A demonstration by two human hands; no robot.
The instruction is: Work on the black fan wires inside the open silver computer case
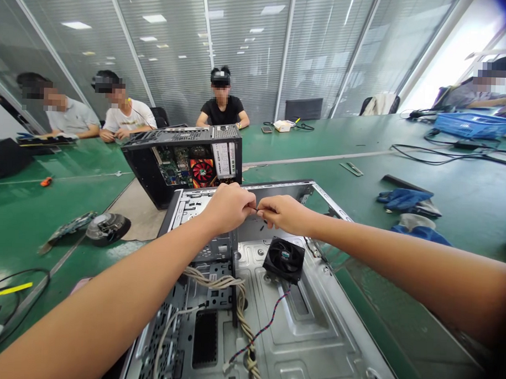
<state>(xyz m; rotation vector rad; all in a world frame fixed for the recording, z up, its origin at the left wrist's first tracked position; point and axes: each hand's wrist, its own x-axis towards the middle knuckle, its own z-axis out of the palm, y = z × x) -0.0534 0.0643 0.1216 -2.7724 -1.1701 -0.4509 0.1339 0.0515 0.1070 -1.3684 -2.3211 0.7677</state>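
An open metal computer case (327, 325) lies on the green table in front of me. Over its far part, my left hand (231, 207) and my right hand (283, 212) meet fingertip to fingertip, both closed in a pinch. A tiny dark piece shows between them, too small to name. Below my right hand, a black square fan (284, 259) rests in the case, its twisted red and blue wire (269, 323) running toward me to a white plug. A bundle of beige cables (216, 281) lies along the case's left part.
Behind stands a second open computer case (145, 172) with a red fan. A round cooler (107, 227) and a circuit board (71, 227) lie left. Blue gloves (406, 200), cables and a blue basket (475, 125) are right. Several people sit around the green table (279, 152).
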